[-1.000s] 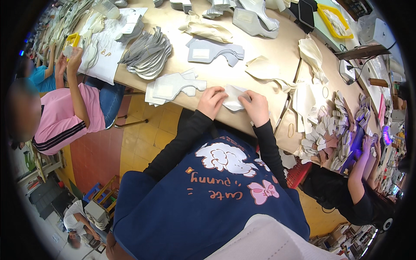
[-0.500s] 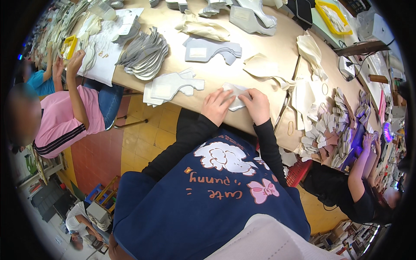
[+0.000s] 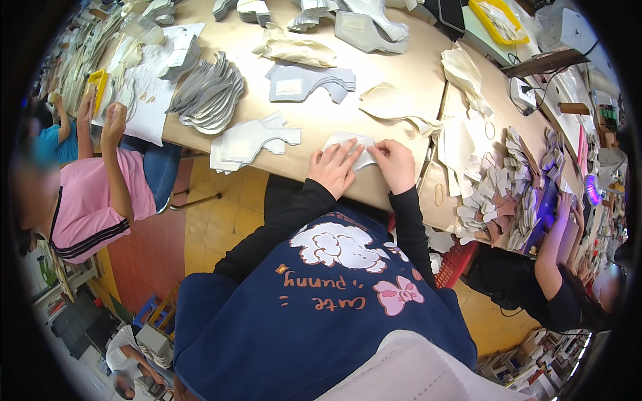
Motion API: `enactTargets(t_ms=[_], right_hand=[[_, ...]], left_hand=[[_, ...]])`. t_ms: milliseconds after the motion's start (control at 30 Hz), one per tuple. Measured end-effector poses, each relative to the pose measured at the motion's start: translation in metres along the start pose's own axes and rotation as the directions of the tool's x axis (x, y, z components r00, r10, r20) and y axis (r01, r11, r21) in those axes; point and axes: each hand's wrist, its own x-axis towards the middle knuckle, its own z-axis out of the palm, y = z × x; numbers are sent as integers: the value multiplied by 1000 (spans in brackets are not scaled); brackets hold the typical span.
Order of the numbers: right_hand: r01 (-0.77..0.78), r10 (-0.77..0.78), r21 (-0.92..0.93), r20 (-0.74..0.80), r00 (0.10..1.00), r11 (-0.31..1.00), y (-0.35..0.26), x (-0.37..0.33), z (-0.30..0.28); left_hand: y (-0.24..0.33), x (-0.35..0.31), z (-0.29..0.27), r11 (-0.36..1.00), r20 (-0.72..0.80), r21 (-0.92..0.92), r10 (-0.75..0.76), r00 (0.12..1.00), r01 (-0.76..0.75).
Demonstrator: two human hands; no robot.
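At the near table edge: one white piece (image 3: 342, 139) lies between and partly under the wearer's two hands, on the brown-covered table (image 3: 404, 77).
Left hand: the left hand (image 3: 332, 167) is laid over the piece from its near left side, fingers extended and slightly spread, not closed round it.
Right hand: the right hand (image 3: 394, 164) is bent at the piece's right edge, thumb and fingertips touching it; whether it pinches the material cannot be told.
Piece, condition: pale, flat where visible; its near part is covered by fingers.
Left of hands: overlapping pale-grey cutouts (image 3: 249, 144), near the table edge, apart from the left hand.
Beyond hands: grey cutouts (image 3: 313, 81) with a pale rectangle on the top one; farther back, a crumpled cream strip (image 3: 299, 52).
Upper left: a fanned grey stack (image 3: 210, 93), leaning over in layers.
Right of hands: a twisted cream sheet (image 3: 388, 101); beyond the table seam, a hanging-fold cream piece (image 3: 457, 147) and a rubber band (image 3: 439, 194).
Far right: a heap of small pieces (image 3: 491, 200), close to a co-worker in black (image 3: 568, 287).
Far left: a co-worker in pink (image 3: 100, 194), both hands raised.
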Motion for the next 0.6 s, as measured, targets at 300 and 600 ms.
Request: enactTargets(t_ms=[300,600], right_hand=[[-13,18,-60,73,997,998,2,-18,-22],[-187,184,32,84,979,982,31,-34,-42]], left_hand=[[11,12,1,997,44,-37,-68,997,69],[20,23,18,986,-133,-158,-83,988,62]])
